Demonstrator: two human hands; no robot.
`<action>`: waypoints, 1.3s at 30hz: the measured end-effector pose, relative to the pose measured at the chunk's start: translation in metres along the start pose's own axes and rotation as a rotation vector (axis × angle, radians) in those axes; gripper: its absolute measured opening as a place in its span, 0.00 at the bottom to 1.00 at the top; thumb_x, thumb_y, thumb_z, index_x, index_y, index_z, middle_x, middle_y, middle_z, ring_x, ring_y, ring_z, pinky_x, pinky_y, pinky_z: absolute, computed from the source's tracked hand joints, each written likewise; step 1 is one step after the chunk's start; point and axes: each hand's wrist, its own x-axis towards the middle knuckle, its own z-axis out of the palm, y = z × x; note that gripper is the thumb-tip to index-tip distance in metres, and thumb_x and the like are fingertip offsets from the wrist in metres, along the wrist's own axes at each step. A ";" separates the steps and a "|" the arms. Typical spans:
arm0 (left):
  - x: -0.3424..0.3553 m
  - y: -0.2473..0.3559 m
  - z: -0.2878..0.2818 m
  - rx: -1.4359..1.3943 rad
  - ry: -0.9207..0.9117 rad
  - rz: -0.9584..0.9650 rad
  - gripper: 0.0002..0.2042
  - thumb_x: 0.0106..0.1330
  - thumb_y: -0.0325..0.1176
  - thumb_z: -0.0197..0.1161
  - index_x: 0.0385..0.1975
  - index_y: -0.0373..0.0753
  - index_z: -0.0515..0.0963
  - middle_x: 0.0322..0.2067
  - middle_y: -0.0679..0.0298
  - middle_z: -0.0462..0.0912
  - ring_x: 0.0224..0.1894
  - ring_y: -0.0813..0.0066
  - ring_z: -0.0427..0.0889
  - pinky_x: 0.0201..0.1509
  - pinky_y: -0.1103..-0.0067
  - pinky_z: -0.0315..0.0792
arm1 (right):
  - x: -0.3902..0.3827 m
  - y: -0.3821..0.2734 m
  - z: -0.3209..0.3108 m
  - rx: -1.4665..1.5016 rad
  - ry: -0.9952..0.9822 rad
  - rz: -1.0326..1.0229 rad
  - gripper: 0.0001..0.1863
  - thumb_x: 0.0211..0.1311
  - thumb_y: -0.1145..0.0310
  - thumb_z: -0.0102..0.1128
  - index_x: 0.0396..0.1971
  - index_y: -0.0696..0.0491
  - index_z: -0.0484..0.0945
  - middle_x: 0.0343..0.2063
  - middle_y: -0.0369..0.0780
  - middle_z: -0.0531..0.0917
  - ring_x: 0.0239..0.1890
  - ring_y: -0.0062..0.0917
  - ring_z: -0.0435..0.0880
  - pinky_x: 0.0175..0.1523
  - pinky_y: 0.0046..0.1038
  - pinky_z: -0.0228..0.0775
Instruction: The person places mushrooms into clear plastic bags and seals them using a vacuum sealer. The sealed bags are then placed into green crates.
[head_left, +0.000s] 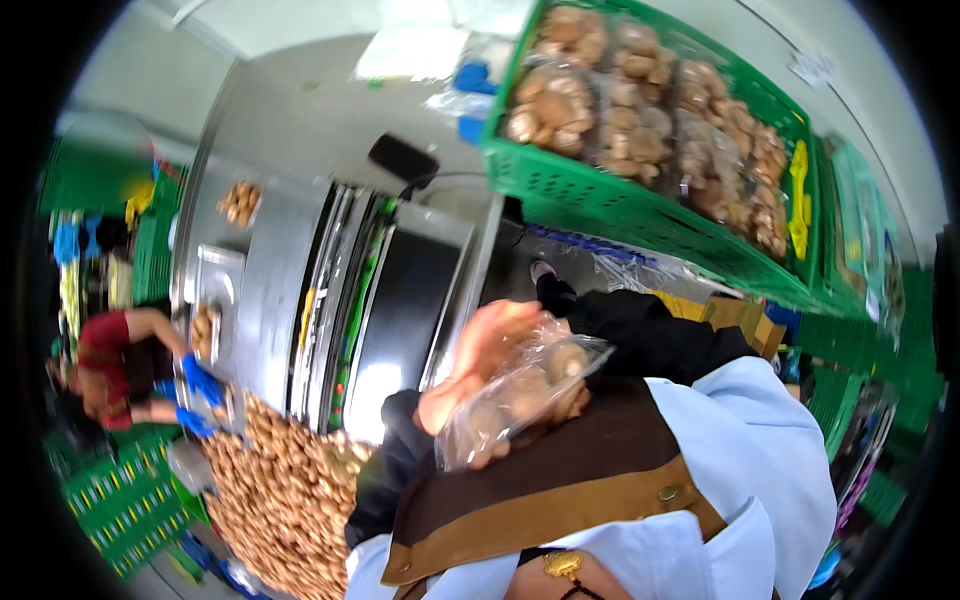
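Observation:
A clear plastic bag of brown mushrooms (520, 400) is held close against my apron, tilted up to the right. My left hand (438, 402), coming out of a dark sleeve, is closed on the bag's left side. Reaching in from the right, my right hand (505, 335) bends over the bag's far side; it is smeared by motion, and part of its grip is hidden. Just beyond my hands lies a flat machine with a dark panel (415, 290) and a shiny metal plate.
A green crate (600, 190) full of bagged mushrooms stands at the far right. Loose mushrooms (280, 500) cover the table at lower left. Across it, a co-worker's blue-gloved hand (203, 381) reaches toward a metal tray (218, 275). A black phone-like device (404, 160) lies behind the machine.

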 end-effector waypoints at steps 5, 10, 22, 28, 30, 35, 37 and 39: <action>0.050 0.006 0.019 -0.082 -0.204 -0.294 0.12 0.66 0.24 0.55 0.49 0.36 0.71 0.36 0.63 0.77 0.35 0.81 0.74 0.40 0.83 0.70 | -0.105 -0.104 -0.058 -0.553 0.396 -0.460 0.24 0.65 0.61 0.54 0.57 0.57 0.65 0.45 0.48 0.77 0.46 0.33 0.78 0.46 0.33 0.70; 0.127 -0.009 0.042 0.139 -0.355 -0.373 0.10 0.66 0.23 0.55 0.46 0.37 0.75 0.34 0.66 0.78 0.36 0.83 0.74 0.39 0.82 0.71 | -0.152 -0.118 -0.037 -0.563 0.293 -0.342 0.28 0.66 0.59 0.54 0.63 0.51 0.61 0.53 0.46 0.73 0.50 0.38 0.77 0.51 0.35 0.70; 0.429 -0.212 0.099 1.740 -0.754 0.443 0.25 0.64 0.41 0.57 0.59 0.40 0.66 0.64 0.59 0.61 0.68 0.58 0.55 0.68 0.63 0.52 | -0.380 -0.005 -0.301 0.145 1.795 -0.351 0.27 0.70 0.58 0.49 0.62 0.58 0.61 0.54 0.40 0.72 0.52 0.23 0.72 0.56 0.24 0.65; 0.445 -0.223 0.053 1.775 -0.733 0.192 0.32 0.62 0.50 0.57 0.65 0.46 0.61 0.67 0.61 0.57 0.69 0.56 0.52 0.68 0.58 0.51 | -0.326 0.020 -0.358 -0.873 1.997 0.280 0.30 0.64 0.58 0.54 0.58 0.63 0.63 0.53 0.58 0.71 0.53 0.52 0.72 0.57 0.44 0.64; 0.454 -0.211 0.062 1.709 -0.829 0.027 0.32 0.60 0.52 0.58 0.62 0.45 0.63 0.65 0.58 0.59 0.69 0.54 0.54 0.66 0.58 0.56 | -0.330 0.016 -0.362 -1.170 1.910 0.021 0.27 0.66 0.62 0.50 0.61 0.58 0.63 0.54 0.57 0.71 0.58 0.49 0.68 0.63 0.40 0.58; 0.424 -0.130 0.061 1.183 -0.639 0.233 0.28 0.49 0.41 0.65 0.54 0.48 0.71 0.47 0.54 0.77 0.50 0.54 0.76 0.51 0.62 0.72 | -0.307 0.020 -0.345 -0.814 1.525 -0.112 0.24 0.68 0.62 0.50 0.59 0.59 0.65 0.57 0.49 0.70 0.60 0.40 0.68 0.64 0.35 0.59; 0.371 -0.074 0.054 1.205 -0.498 0.309 0.26 0.54 0.42 0.66 0.54 0.50 0.70 0.47 0.56 0.76 0.48 0.54 0.77 0.50 0.63 0.72 | -0.343 0.037 -0.369 -0.993 1.425 0.040 0.30 0.67 0.58 0.52 0.61 0.60 0.60 0.58 0.50 0.68 0.61 0.39 0.67 0.65 0.36 0.57; 0.301 -0.006 0.023 1.042 -0.381 0.285 0.23 0.61 0.43 0.62 0.55 0.43 0.69 0.49 0.56 0.73 0.48 0.55 0.77 0.50 0.66 0.72 | -0.360 0.035 -0.390 -1.224 1.368 0.258 0.33 0.68 0.55 0.51 0.64 0.60 0.56 0.63 0.51 0.62 0.64 0.39 0.62 0.68 0.37 0.52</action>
